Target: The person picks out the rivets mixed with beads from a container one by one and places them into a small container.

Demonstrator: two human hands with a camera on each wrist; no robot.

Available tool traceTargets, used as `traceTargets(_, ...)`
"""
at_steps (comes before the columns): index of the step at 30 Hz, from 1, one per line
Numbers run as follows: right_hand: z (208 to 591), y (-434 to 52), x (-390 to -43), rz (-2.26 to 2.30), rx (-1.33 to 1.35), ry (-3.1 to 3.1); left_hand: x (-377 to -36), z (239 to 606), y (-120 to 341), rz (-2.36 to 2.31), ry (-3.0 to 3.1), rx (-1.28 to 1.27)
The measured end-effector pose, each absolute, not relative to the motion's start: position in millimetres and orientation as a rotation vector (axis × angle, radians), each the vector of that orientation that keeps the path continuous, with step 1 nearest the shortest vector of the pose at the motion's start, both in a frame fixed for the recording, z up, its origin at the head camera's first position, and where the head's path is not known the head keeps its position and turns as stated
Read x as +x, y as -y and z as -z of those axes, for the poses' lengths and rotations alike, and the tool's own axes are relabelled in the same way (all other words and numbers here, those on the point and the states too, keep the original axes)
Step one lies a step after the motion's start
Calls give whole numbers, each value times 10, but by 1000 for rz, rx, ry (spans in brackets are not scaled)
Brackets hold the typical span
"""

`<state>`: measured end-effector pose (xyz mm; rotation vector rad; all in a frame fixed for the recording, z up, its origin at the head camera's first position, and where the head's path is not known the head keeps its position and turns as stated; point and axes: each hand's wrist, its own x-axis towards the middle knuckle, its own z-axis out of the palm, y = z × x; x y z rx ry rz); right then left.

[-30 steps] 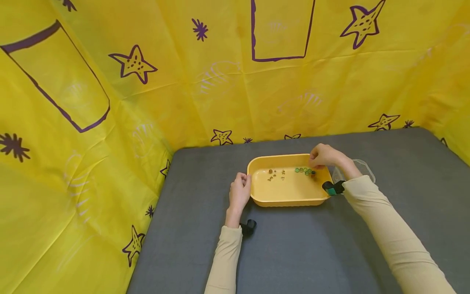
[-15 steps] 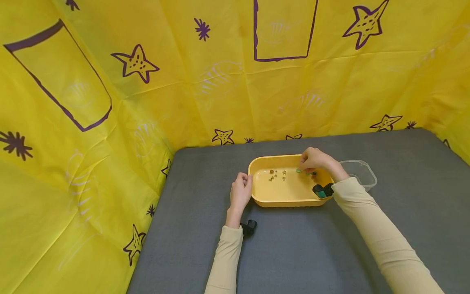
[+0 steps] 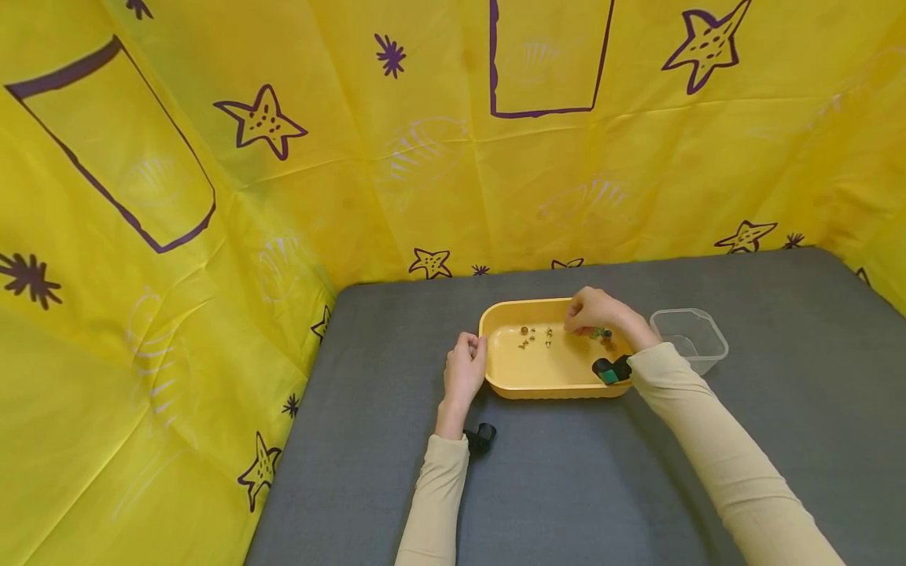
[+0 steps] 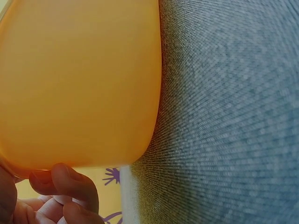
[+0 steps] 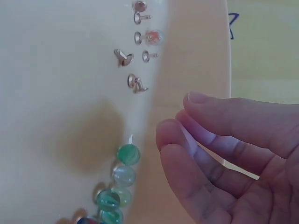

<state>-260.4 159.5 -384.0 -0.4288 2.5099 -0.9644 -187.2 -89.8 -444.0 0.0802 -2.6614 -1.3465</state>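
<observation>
Green and clear glass marbles [image 5: 128, 154] cluster just below and to the right of my right fingers, on the floor of a rounded, yellow plastic tray [image 3: 520, 369]. To the left of those fingers, small brass-coloured metal studs with round heads [image 5: 131, 81] lie scattered near an amber ball [image 3: 524, 331]; the gap between the groups seems meant to keep the kinds apart. My right hand [image 5: 233, 149] hangs over the tray, thumb and fingertips bent towards each other with a narrow space between, and I see nothing pinched there. My left hand [image 3: 465, 368] grips the tray's left end, its fingers curled against the outer wall, to steady it, I judge. To the right of my right fingers, past the tray's end, a clear plastic box [image 3: 709, 362] sits within easy reach. All this rests on a dark grey, fabric-covered worktop [image 3: 552, 487]. Behind hangs a yellow cloth [image 3: 425, 196] with purple starfish drawings. I can read no brand, label or writing anywhere.
</observation>
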Motion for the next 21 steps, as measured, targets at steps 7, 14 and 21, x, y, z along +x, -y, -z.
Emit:
traceTargets(7,3819,-1530,-2594,972,-453,-2513,-1883,4446,899,1337,2661,78)
traceTargets(14,3816,-1495,-2607,962,-458,-2510,-1876,4422,895,1336,2664,80)
traceTargets(21,3836,-1468,-2625,978,-455,-2514,-1881,4425,895,1339,2661,80)
